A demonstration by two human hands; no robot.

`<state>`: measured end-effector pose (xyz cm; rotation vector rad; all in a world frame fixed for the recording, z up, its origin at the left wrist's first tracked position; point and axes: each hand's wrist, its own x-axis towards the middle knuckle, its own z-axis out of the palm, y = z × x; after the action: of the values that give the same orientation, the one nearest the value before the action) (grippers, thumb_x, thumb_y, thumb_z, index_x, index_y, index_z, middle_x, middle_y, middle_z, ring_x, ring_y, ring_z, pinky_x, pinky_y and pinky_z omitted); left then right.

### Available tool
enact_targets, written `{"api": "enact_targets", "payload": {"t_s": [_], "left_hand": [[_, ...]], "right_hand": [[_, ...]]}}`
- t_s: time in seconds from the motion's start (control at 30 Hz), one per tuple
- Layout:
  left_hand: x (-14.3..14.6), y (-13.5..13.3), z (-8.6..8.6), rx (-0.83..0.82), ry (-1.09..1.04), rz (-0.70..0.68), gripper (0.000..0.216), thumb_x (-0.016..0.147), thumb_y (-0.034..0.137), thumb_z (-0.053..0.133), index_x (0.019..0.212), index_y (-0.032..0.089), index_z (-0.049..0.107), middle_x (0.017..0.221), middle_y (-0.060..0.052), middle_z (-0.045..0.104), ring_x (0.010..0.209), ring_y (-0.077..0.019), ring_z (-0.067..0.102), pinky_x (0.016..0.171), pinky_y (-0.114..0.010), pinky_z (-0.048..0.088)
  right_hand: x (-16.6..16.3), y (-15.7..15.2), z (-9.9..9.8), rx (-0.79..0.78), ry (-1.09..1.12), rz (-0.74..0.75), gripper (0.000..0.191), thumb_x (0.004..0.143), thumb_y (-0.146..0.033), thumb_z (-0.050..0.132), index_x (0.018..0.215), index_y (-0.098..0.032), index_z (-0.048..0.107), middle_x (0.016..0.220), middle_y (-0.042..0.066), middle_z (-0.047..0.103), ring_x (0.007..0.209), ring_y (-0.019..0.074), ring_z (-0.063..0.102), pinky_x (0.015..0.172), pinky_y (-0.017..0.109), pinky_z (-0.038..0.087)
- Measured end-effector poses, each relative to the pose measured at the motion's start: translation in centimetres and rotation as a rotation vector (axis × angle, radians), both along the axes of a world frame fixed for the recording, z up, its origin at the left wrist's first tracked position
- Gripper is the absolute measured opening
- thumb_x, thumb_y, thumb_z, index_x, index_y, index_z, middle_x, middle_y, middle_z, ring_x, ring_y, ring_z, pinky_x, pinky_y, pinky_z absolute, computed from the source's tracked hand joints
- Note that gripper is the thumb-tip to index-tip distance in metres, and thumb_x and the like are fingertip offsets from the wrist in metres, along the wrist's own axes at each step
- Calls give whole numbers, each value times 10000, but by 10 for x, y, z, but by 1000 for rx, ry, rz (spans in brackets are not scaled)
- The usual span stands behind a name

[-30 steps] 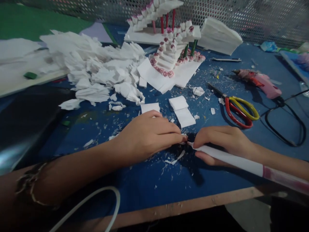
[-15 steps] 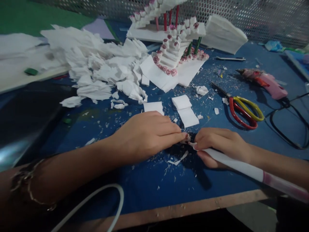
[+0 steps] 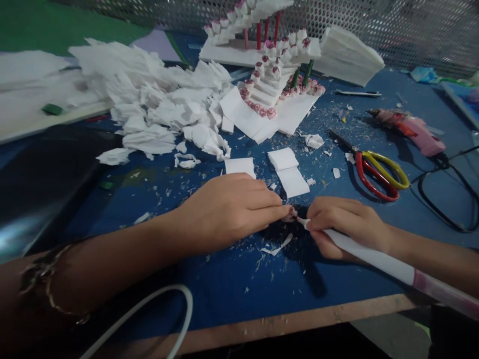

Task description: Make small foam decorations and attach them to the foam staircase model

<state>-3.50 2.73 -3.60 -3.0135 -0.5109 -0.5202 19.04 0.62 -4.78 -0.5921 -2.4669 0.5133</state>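
In the head view I see the left hand (image 3: 232, 214) pinching a small, pink-stained white paper piece (image 3: 290, 215), partly hidden, at its three o'clock; the right hand (image 3: 342, 224), closed round a white-and-pink felt-tip pen (image 3: 368, 256), aims its nib there.

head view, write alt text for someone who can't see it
A person's right hand holds a white pen, tip at a small pinkish-white piece in the left hand, over a blue table. Behind stand white model stairs trimmed in pink; crumpled white paper lies to the left, scissors and a pink glue gun to the right.
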Motion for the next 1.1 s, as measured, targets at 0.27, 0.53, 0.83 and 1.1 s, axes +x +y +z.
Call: {"api": "enact_targets", "payload": {"t_s": [0.27, 0.53, 0.83, 1.1], "left_hand": [[0, 0, -1, 15, -70, -36, 297, 922, 149, 355, 874, 116, 646, 807, -68, 700, 687, -168, 620, 609, -284, 455], [0, 0, 1, -9, -66, -43, 285, 910, 137, 374, 879, 103, 656, 797, -70, 699, 658, -180, 617, 582, -292, 460], [1, -1, -2, -1, -89, -29, 314, 929, 154, 343, 855, 124, 648, 807, -52, 698, 675, -158, 609, 597, -278, 445], [0, 0, 0, -18, -83, -38, 264, 916, 144, 373, 929, 121, 636, 849, -47, 705, 676, -153, 602, 589, -271, 434]], "right_hand": [[-1, -1, 2, -31, 5, 36, 86, 758, -95, 492, 770, -179, 476, 695, 12, 551, 633, 99, 530, 571, 206, 434], [-1, 0, 3, -74, 48, 30, 89, 768, -97, 482, 772, -184, 468, 680, 13, 548, 637, 102, 543, 570, 206, 437], [-3, 1, 5, -54, 37, 4, 106, 747, -73, 467, 729, -178, 470, 637, 10, 547, 618, 103, 550, 556, 204, 444], [-3, 0, 4, -24, 21, 5, 108, 734, -60, 481, 722, -167, 490, 647, 18, 564, 608, 101, 546, 556, 208, 447]]}}
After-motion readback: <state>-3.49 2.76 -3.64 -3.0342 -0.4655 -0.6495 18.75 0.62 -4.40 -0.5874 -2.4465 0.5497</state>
